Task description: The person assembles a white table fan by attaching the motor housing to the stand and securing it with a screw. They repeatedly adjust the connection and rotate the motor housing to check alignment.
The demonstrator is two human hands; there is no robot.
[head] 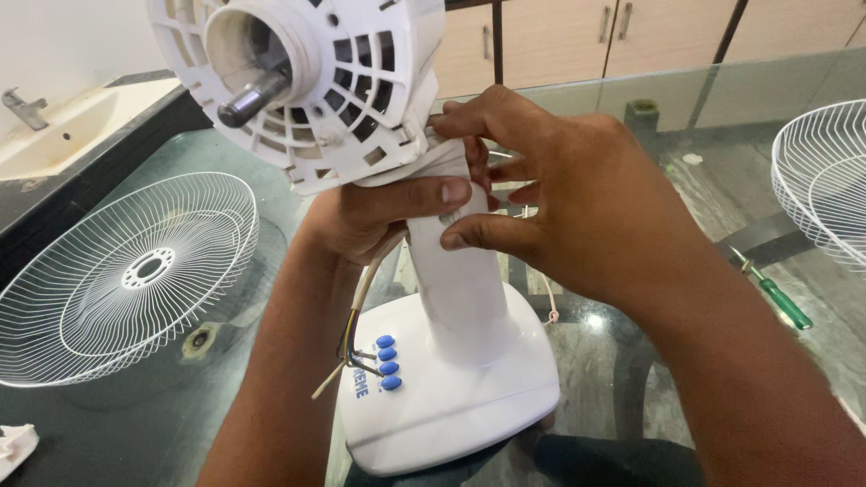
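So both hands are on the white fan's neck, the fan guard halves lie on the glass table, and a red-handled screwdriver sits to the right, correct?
Not quite: the screwdriver has a green handle, not red, as the head view shows. The rest holds: the left hand and right hand grip the fan's neck, and the guard halves lie on the glass table.

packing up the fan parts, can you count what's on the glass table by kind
fan body with stand: 1, gripped at the neck by the left hand and right hand
wire grilles: 2, left and right
blue buttons: 4
green screwdriver: 1
total: 8
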